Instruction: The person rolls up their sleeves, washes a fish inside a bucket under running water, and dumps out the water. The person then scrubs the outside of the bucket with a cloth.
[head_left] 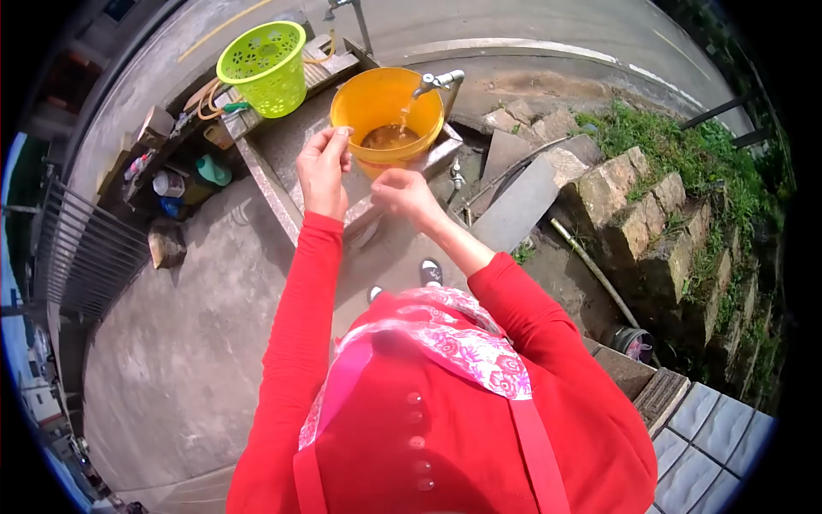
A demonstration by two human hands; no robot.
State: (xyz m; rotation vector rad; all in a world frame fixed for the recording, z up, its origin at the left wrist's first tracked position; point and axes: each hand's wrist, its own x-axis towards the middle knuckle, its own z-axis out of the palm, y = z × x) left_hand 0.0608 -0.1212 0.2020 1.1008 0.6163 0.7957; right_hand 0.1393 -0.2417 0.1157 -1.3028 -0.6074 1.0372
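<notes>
1. A round yellow-orange plastic bucket (pixel 377 96) stands in the grey stone sink (pixel 276 147), under a silvery metal tap (pixel 438 80); water runs into the brownish liquid inside.
2. The left hand (pixel 324 171) is raised near the bucket's left rim, its grip narrowed, thumb and forefinger close together; whether anything is between them cannot be told.
3. The right hand (pixel 404 197) is near the bucket's front, its grip loosely curled; its contents cannot be told.
4. A lime-green perforated plastic basket (pixel 278 92) sits upright left of the bucket.
5. Any lettering on the small white tub (pixel 169 183) is too small to read.
</notes>
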